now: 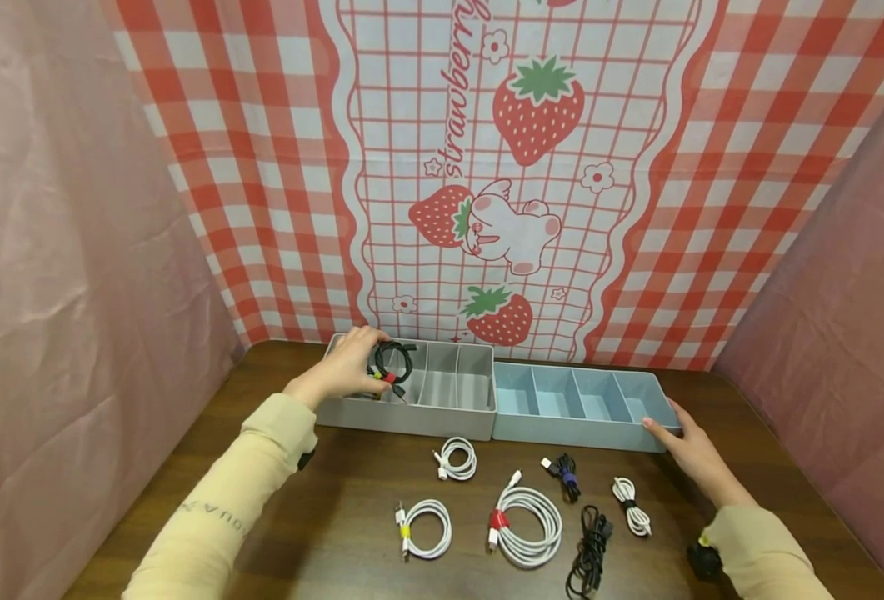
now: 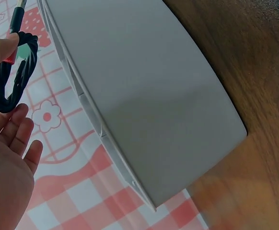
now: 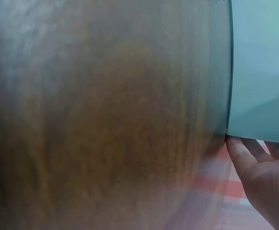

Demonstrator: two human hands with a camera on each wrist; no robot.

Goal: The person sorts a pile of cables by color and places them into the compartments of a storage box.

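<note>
Over the gray divided organizer [image 1: 412, 418] (head view), we pinch a coiled black cable [image 1: 408, 367] in our left hand [image 1: 346, 367]; our right hand [image 1: 695, 452] grips the blue divided organizer [image 1: 572, 430] by its corner. Left wrist view: red tie [image 2: 10, 58] at our thumb [image 2: 0, 50]. Right wrist view: our fingers [image 3: 254, 149] against the blue end.

The head view looks forward and down across the table [image 1: 322, 517]; left and right wrist views (much closer) share its gray box [image 2: 144, 96] and blue box [image 3: 264, 72] respectively.
</note>
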